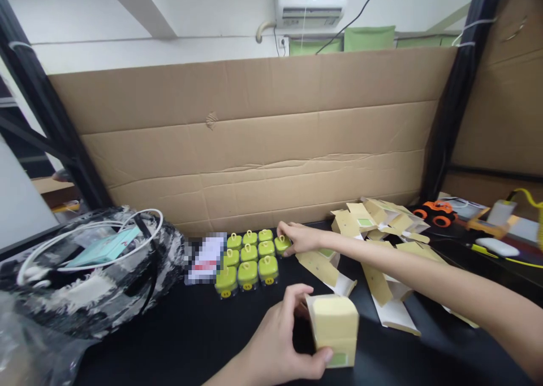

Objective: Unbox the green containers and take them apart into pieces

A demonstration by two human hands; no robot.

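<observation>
My left hand [280,335] grips a small pale-yellow carton [335,329] with a green patch low on its side, near the front of the black table. Farther back, my right hand [300,238] has its fingers on a small green-lidded case [282,244] with a loop on top. That case is at the right end of several like it, set close together in rows; one green case [247,273] in the front row shows a yellow round label. Whether the right hand's case is lifted or still on the table, I cannot tell.
Flattened and part-folded cartons [382,222] are piled at the right, under my right forearm. A printed sheet [207,259] lies left of the cases. Farther left is a black-and-white cloth bundle [97,284] with white cables. A cardboard wall [263,137] closes the back; an orange toy car [436,212] stands right.
</observation>
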